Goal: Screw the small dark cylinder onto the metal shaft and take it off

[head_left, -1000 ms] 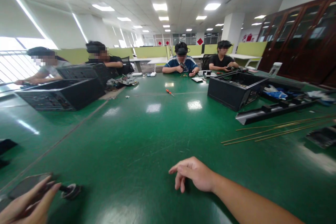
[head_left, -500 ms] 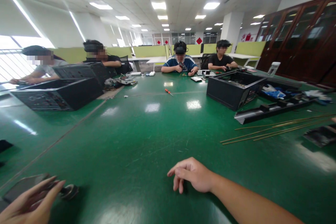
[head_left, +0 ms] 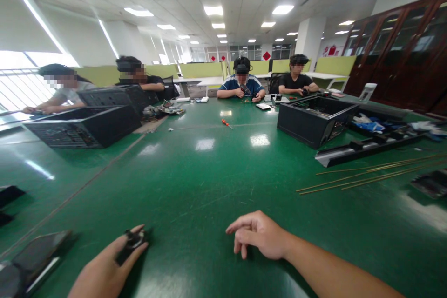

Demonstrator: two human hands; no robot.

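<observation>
Low on the left, my left hand (head_left: 106, 265) is closed around a small black object with a shiny round end (head_left: 135, 239); the fingers cover part of it and its exact kind is unclear. A flat dark rectangular device with a light edge (head_left: 40, 253) lies on the table left of that hand, cut off by the picture's corner. My right hand (head_left: 260, 235) rests over the green table (head_left: 195, 195) with its fingers loosely bent and apart, and nothing shows in them.
Black computer cases stand at left (head_left: 115, 125) and right (head_left: 303, 123). A red screwdriver (head_left: 226, 123) lies mid-table. Thin brass-coloured rods (head_left: 349, 181) and a long black metal rail (head_left: 349, 151) lie at right. Several co-workers sit across the table.
My left hand has moved right, away from the flat dark device, carrying the small black object. The right hand stays in nearly the same place. The view has shifted slightly.
</observation>
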